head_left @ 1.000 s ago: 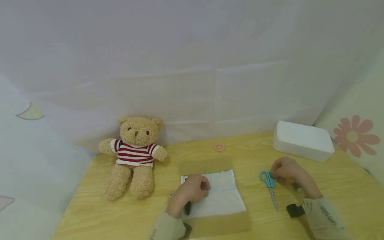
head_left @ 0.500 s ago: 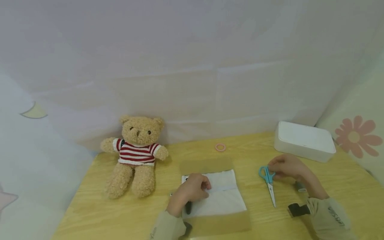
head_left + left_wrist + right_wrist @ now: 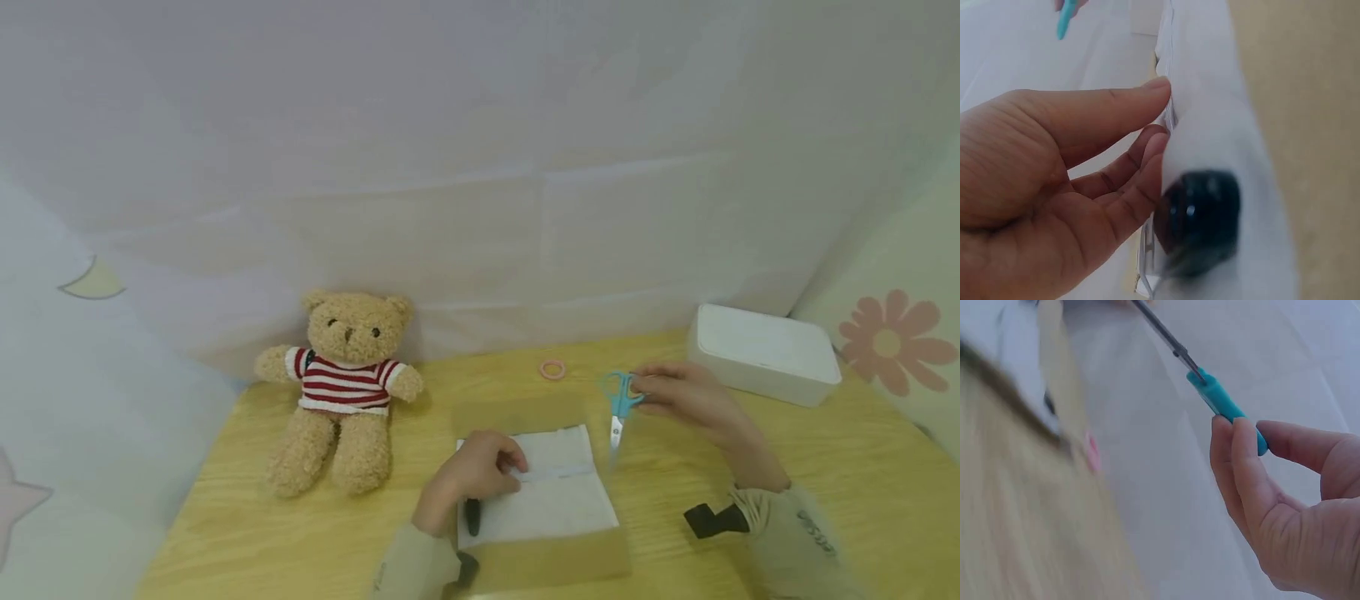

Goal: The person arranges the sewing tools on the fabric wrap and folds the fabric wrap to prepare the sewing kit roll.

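Fingers of the right hand pinch turquoise-handled metal scissors, already off the yellow wooden table, cutting nothing yet; left hand, fingers loosely bent, rests near the rectangular white cloth's left edge.

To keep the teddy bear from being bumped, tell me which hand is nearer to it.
Left. The left hand is over the white cloth, to the right of the teddy bear; the right hand, holding the blue scissors, is farther to the right.
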Action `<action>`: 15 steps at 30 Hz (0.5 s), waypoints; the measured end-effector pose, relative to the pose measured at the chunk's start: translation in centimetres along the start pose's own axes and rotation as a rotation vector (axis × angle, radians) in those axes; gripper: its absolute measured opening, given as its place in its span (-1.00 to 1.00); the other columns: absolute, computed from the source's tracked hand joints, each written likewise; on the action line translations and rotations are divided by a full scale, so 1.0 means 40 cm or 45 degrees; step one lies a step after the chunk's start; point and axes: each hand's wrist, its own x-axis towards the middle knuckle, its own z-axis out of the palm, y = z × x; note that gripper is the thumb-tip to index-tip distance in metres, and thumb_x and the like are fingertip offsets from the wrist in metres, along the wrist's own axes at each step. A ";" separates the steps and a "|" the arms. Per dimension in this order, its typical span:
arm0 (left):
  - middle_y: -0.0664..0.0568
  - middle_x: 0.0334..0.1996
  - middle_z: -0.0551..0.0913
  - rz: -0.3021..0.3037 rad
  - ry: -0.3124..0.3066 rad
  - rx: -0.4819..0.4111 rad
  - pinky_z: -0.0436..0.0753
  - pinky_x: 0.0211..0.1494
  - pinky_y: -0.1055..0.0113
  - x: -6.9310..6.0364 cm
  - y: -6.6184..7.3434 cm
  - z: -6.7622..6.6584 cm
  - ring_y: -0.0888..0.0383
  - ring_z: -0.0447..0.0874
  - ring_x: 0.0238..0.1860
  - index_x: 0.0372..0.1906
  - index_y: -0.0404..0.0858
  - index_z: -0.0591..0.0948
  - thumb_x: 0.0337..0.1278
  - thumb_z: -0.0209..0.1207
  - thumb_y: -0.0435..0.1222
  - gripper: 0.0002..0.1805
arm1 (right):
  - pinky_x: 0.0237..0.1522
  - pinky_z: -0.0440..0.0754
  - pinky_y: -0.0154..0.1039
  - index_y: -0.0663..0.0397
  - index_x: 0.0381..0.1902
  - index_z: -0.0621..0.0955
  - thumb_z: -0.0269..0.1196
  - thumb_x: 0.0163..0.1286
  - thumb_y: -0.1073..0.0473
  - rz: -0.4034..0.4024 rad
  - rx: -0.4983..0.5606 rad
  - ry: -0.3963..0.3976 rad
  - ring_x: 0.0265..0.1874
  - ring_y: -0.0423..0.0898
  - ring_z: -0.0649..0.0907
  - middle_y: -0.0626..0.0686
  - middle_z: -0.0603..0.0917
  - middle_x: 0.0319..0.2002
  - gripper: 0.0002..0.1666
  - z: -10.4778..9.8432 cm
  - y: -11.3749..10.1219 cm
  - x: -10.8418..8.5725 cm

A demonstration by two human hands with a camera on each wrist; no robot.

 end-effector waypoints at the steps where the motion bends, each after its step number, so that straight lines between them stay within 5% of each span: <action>1: 0.03 -0.46 0.61 0.005 0.002 -0.023 0.50 -0.29 0.43 0.002 -0.004 -0.001 0.19 0.50 -0.39 -0.40 -0.31 0.68 -0.17 0.34 -0.53 -0.85 | -0.06 0.61 -0.26 0.57 0.11 0.38 0.13 0.43 0.25 -0.008 0.050 0.001 -0.18 -0.12 0.67 0.11 0.58 -0.13 -0.53 0.015 -0.004 0.011; 7: 0.04 -0.43 0.65 -0.018 0.000 -0.093 0.51 -0.31 0.45 0.007 -0.011 0.001 0.28 0.50 -0.41 -0.36 -0.32 0.69 -0.08 0.34 -0.48 -0.89 | -0.09 0.62 -0.26 0.52 0.05 0.43 0.15 0.39 0.35 0.023 0.254 0.027 -0.25 -0.10 0.69 0.12 0.61 -0.20 -0.64 0.096 -0.003 0.062; 15: 0.17 -0.56 0.58 -0.051 0.035 -0.030 0.44 -0.38 0.46 0.006 -0.005 0.006 0.33 0.40 -0.48 -0.45 -0.29 0.72 -0.09 0.33 -0.48 -0.94 | -0.02 0.59 -0.17 0.69 0.10 0.32 0.12 0.38 0.40 -0.027 0.210 0.012 -0.22 -0.09 0.70 0.24 0.60 -0.14 -0.54 0.153 0.041 0.098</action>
